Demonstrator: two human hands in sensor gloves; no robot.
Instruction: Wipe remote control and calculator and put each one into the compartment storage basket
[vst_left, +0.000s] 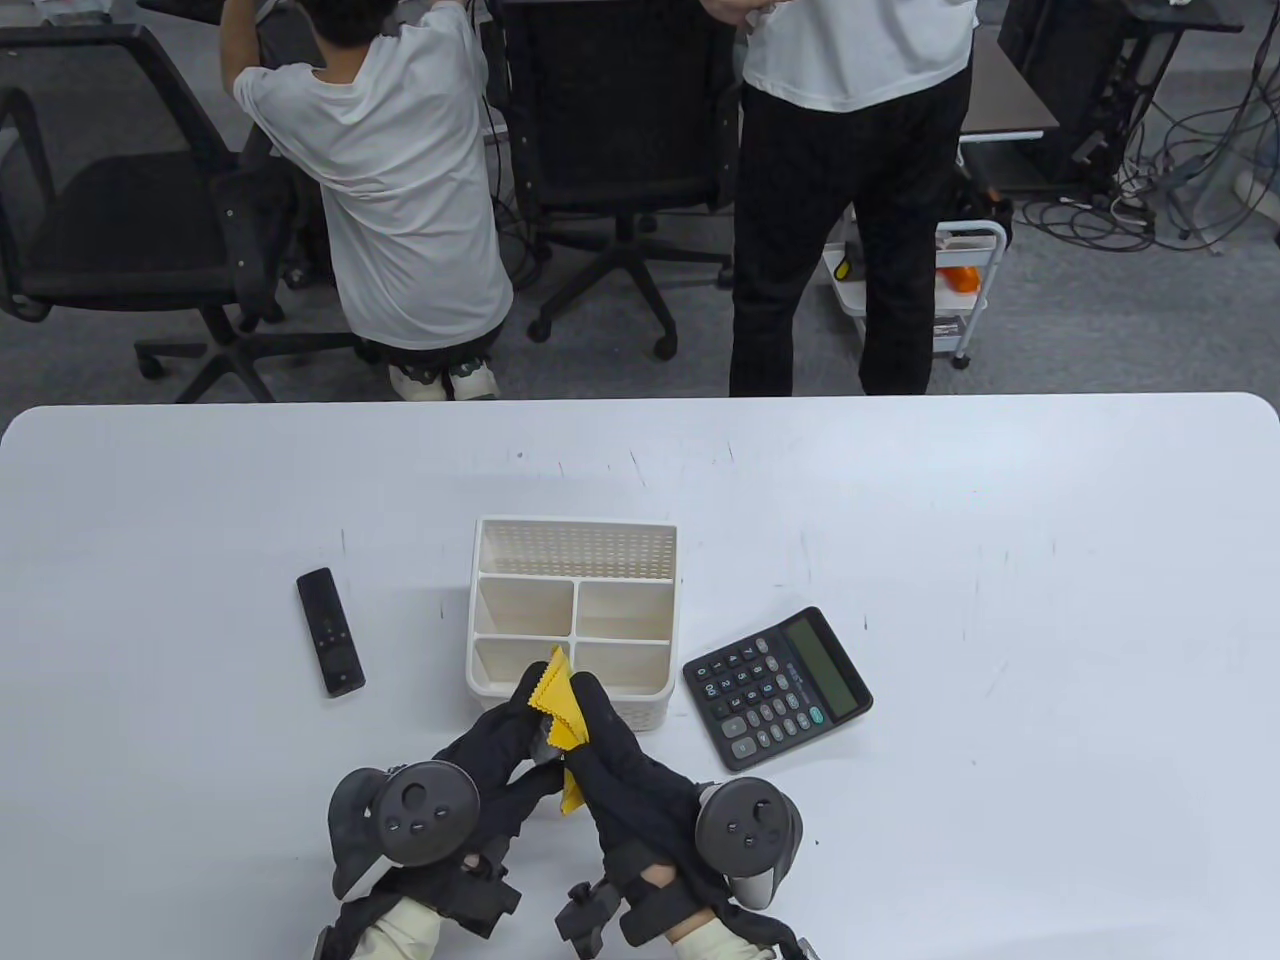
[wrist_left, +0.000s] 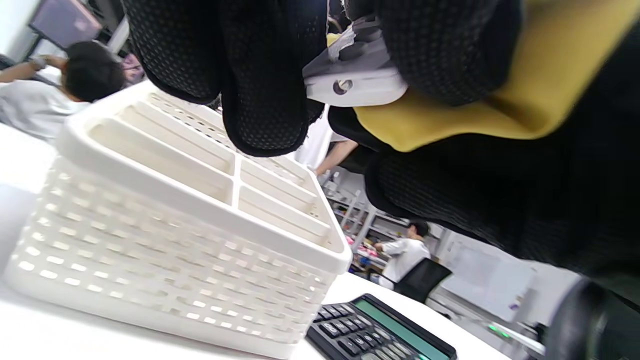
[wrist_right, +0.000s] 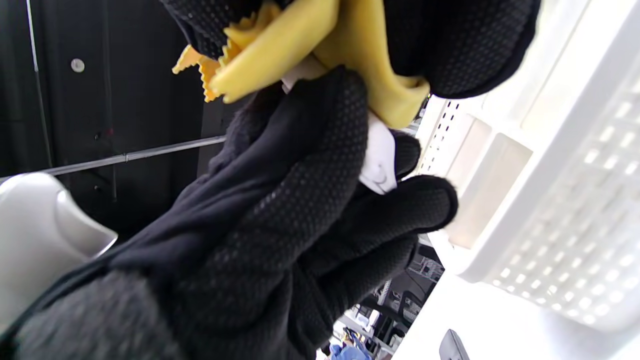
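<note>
My left hand and right hand meet just in front of the white compartment basket. Between them is a small white remote control, gripped by the left fingers and mostly hidden in the table view. The right hand pinches a yellow cloth against it; the cloth wraps over the remote. A black remote control lies flat on the table left of the basket. The black calculator lies to the basket's right, screen up. All basket compartments that show are empty.
White table with its far edge behind the basket. Beyond it one person crouches and another stands, with office chairs and a small white cart near them.
</note>
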